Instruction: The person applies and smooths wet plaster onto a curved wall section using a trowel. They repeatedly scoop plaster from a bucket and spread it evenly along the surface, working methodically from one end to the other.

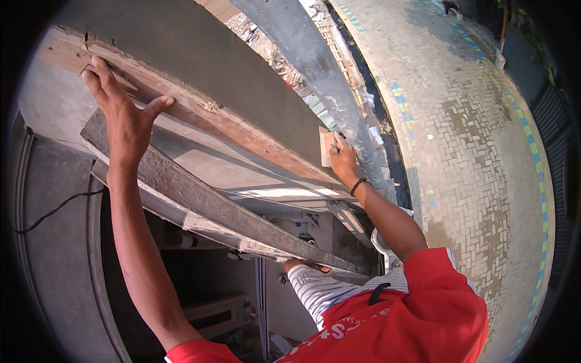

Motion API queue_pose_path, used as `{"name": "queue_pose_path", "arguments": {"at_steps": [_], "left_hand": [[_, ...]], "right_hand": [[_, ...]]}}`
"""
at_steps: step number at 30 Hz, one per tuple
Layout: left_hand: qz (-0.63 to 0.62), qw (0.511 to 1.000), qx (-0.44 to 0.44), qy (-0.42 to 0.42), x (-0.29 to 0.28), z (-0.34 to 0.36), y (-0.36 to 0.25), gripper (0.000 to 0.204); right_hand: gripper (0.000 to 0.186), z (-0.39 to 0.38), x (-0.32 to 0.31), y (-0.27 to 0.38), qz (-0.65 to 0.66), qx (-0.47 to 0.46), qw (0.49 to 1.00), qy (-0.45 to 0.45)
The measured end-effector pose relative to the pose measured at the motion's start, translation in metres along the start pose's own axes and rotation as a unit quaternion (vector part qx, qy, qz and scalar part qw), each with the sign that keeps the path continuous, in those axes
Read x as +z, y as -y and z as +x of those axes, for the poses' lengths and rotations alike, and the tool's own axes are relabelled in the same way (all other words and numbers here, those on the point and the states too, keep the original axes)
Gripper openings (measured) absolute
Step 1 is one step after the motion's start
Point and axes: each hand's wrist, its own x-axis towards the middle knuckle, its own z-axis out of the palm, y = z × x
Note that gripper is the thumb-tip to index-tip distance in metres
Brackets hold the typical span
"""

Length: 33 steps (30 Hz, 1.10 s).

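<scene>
My left hand [125,118] has its fingers and thumb spread against a long reddish-brown wooden board [242,140]. This board runs along the lower edge of a smooth grey plastered surface [200,57]. Farther right, my right hand [345,160] grips a small flat pale-brown board [327,147], which lies against the right end of the plaster. The fingertips bend over its edge, and its far side is hidden. A dark beaded bracelet [357,186] circles the right wrist.
Below the hands, a rough cement-spattered beam [200,193] slants down to the right. A thick grey pole [315,57] rises beyond the plaster. Far below on the right lies a paved lane [478,163], with a dark gutter and debris alongside. A black cable [57,212] hangs at left.
</scene>
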Motion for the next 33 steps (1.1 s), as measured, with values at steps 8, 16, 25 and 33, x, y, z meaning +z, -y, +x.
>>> {"name": "queue_pose_path", "arguments": {"at_steps": [8, 16, 25, 33], "left_hand": [[0.017, 1.0, 0.007, -0.023, 0.003, -0.004, 0.005, 0.128], [0.011, 0.999, -0.002, -0.031, 0.008, -0.008, 0.014, 0.129], [0.003, 0.964, -0.23, 0.132, -0.027, 0.013, -0.038, 0.135], [-0.055, 0.988, -0.127, 0.07, -0.014, -0.009, -0.013, 0.131]], "right_hand": [[0.05, -0.077, -0.035, -0.066, -0.008, -0.006, 0.993, 0.115], [0.054, -0.033, -0.033, 0.065, 0.098, -0.059, 0.992, 0.058], [0.053, -0.14, -0.052, -0.1, 0.03, -0.074, 0.992, 0.096], [0.053, -0.201, -0.16, -0.185, 0.062, 0.229, 0.964, 0.121]]}}
